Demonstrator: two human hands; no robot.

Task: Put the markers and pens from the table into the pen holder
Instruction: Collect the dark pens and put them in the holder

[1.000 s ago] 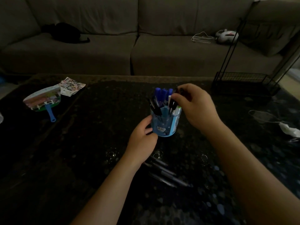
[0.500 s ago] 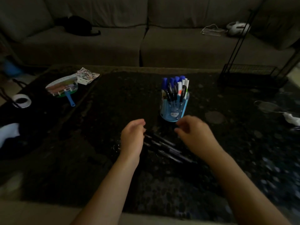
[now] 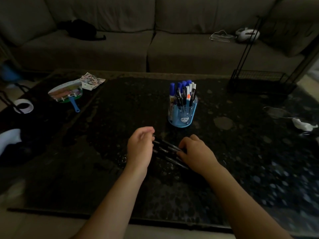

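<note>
A blue pen holder stands upright on the dark table, filled with blue-capped markers and black pens. Several dark pens lie side by side on the table in front of the holder, between my hands. My left hand is curled at the pens' left ends, fingers apart and holding nothing. My right hand rests with bent fingers on top of the pens' right part. Whether it grips one is hidden by the fingers and the dim light.
A hand fan, a sticker sheet and a tape roll lie at the left. A black wire rack stands at the back right, crumpled white paper at the right. A sofa runs behind the table.
Both hands left the pen holder and dropped toward me to the loose pens. The right hand now lies on them, and the left has closed in on their ends.
</note>
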